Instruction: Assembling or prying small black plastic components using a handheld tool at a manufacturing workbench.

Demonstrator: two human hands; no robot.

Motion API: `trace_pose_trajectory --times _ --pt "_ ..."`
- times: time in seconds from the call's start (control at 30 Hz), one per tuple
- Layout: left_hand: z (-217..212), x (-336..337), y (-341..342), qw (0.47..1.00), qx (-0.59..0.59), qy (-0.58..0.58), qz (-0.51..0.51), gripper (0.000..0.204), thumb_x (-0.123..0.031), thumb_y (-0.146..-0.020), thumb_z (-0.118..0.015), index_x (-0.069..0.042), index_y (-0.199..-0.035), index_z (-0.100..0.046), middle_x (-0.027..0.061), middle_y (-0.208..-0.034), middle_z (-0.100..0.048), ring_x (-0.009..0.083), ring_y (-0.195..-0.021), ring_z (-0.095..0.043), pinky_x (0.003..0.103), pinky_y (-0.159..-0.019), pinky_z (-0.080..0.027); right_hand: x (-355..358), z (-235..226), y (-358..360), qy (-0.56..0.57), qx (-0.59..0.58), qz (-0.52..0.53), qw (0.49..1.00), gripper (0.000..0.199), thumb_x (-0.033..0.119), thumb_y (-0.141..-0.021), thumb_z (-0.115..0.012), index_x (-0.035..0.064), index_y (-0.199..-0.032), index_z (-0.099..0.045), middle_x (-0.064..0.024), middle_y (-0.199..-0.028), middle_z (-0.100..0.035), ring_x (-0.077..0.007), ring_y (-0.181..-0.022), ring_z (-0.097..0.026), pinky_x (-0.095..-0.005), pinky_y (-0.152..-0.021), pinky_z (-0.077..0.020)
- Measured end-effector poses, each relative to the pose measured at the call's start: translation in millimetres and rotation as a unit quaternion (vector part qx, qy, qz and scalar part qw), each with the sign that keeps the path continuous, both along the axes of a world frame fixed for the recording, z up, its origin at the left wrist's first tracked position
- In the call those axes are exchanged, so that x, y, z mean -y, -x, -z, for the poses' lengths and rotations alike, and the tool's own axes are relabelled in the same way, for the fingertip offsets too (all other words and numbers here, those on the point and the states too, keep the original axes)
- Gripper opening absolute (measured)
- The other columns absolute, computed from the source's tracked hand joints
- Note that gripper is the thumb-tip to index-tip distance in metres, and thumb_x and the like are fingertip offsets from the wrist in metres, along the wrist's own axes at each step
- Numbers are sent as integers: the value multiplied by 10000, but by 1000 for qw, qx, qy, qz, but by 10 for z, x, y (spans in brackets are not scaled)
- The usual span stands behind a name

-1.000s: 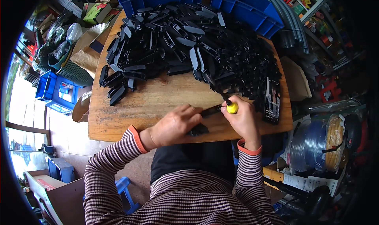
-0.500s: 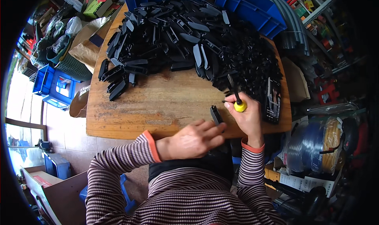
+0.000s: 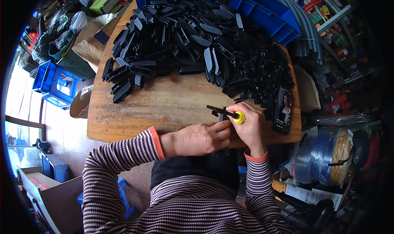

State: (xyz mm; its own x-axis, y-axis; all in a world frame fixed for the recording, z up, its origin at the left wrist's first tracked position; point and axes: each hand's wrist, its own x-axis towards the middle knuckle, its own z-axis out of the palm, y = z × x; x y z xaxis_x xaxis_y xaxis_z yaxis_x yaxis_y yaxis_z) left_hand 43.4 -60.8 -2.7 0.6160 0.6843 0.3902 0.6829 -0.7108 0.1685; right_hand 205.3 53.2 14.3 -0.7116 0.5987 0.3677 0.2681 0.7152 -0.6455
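My right hand (image 3: 249, 125) grips a screwdriver (image 3: 228, 113) with a yellow handle end, its dark shaft pointing left over the wooden table (image 3: 160, 106). My left hand (image 3: 201, 138) lies at the table's near edge, fingertips pinching a small black plastic part (image 3: 223, 117) just under the screwdriver. Beyond the hands, a big heap of black plastic parts (image 3: 197, 41) covers the far half of the table. Both sleeves are striped with orange cuffs.
A phone (image 3: 283, 110) with a lit screen lies right of my right hand. Blue bins (image 3: 262, 12) stand behind the heap, another blue crate (image 3: 55, 84) on the floor at left. A cable spool (image 3: 328, 160) and cardboard boxes (image 3: 45, 193) surround the table.
My left hand moved right to the black part at the table edge and took hold of it. The screwdriver swung from pointing away to pointing left, down beside that hand.
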Motion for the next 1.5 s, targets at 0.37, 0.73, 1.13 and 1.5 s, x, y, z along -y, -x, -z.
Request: trace_pose_trajectory --times 0.37,0.73,1.13,1.5 --pt "27 19 -5 1000 23 -12 -8 250 -146 -815 -602 -3 -1020 -604 197 -1247 -581 331 -1255 -529 364 -960 -533 18 -25 1 -94 45 -22 994 216 -55 -718 -686 26 -914 -645 -96 -826 -645 -281 -764 -666 -344 -639 -524" --pt "90 66 33 997 56 47 0 262 -95 -764 -622 11 -1003 -608 204 -1324 -533 349 -1335 -451 390 -1032 -484 -143 -458 76 84 57 -28 994 91 45 -823 -716 16 -895 -669 -69 -801 -641 -183 -725 -638 -283 -653 -509" --pt "83 -11 121 995 73 59 30 400 -97 -743 -644 -1 -1130 -599 172 -1385 -508 319 -1354 -438 412 -1030 -474 -250 -401 163 169 -318 82 929 195 184 -924 -634 48 -820 -540 -7 -663 -571 -75 -579 -501 -243 -553 -430" --pt "30 -243 349 998 24 60 -20 474 -144 -735 -684 -19 -1185 -604 132 -1216 -608 280 -1057 -594 381 -872 -527 -152 76 51 -53 122 193 972 148 163 -784 -741 63 -867 -671 -107 -875 -657 -352 -762 -643 -422 -650 -516"
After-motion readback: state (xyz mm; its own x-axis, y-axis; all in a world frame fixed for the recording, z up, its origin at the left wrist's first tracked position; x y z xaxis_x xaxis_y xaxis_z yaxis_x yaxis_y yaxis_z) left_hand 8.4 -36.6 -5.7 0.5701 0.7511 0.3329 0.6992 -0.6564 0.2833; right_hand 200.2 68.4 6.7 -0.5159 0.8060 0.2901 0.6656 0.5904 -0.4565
